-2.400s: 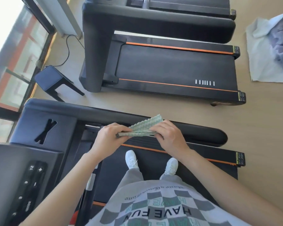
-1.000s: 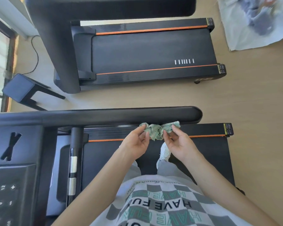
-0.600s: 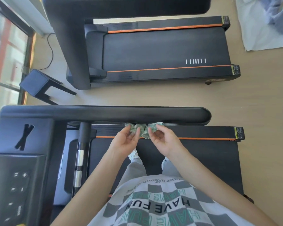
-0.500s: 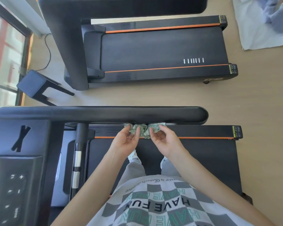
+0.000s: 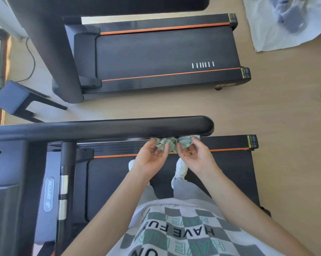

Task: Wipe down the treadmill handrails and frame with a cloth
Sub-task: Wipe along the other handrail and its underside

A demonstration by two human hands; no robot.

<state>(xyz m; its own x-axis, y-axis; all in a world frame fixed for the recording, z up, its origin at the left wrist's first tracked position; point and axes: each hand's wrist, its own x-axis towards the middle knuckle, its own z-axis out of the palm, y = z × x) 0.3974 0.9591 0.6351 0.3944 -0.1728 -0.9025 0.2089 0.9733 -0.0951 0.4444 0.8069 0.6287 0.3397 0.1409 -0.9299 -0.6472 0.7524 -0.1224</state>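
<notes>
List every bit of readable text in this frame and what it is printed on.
"HAVE FUN": on the shirt, upside down in this view.
Oval badge on the treadmill: lettering too blurred to read.
Yellow label at its deck end: too small to read.

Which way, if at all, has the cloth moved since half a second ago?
Yes. The cloth, held by the left hand and right hand, has slid along the handrail toward its rounded free end.
</notes>
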